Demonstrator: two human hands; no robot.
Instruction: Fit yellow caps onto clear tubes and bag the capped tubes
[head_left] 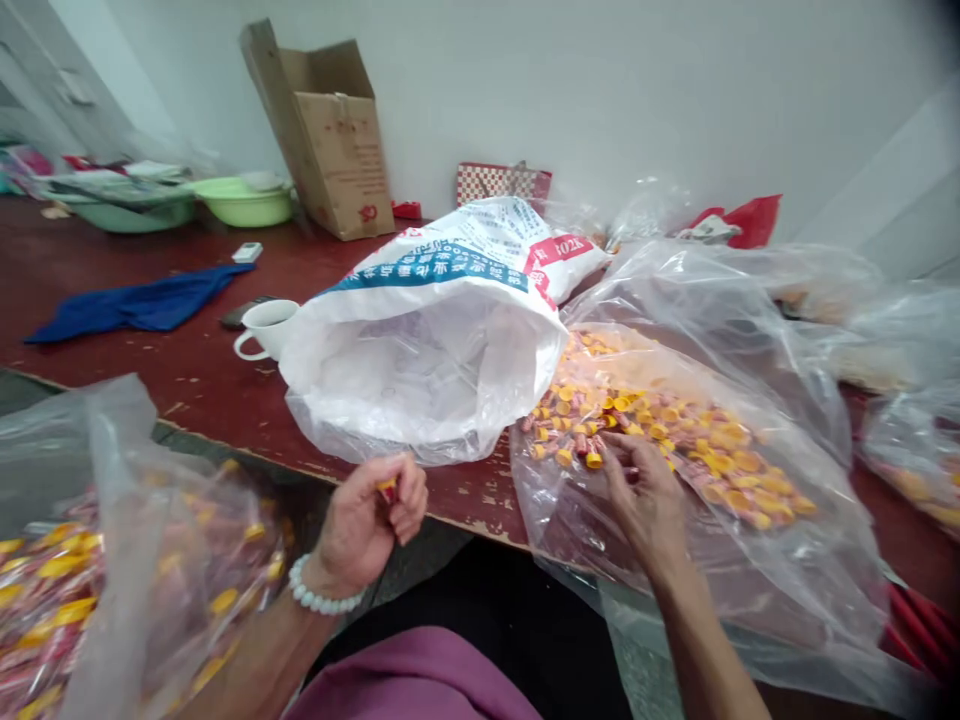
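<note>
A: Left hand (pixel 375 515), pose?
B: Forearm in from lower left, beaded bracelet (pixel 319 595) at the wrist. Hand's just off the table (pixel 225 400) edge, below the mouth of the white sack (pixel 431 335).
A: Grip?
B: Fingers curled in, thumb over. One yellow-capped piece (pixel 388 486) tucked inside, mostly hidden.
A: Right hand (pixel 649 500)?
B: Forearm from lower right, angled up and left. Fingers bent, tips at the near edge of the loose pieces (pixel 712 450).
A: Holding any?
B: Can't tell. Small gap between thumb and fingers, something reddish there, too unclear to call.
A: Where's that pile?
B: On the clear plastic sheeting (pixel 555 525), right of the sack, part of it under a layer of film. Yellow caps, red-and-white bodies.
A: Others?
B: More in the clear bag (pixel 124 450) at lower left, beside the left forearm. White mug (pixel 268 328) just left of the sack.
</note>
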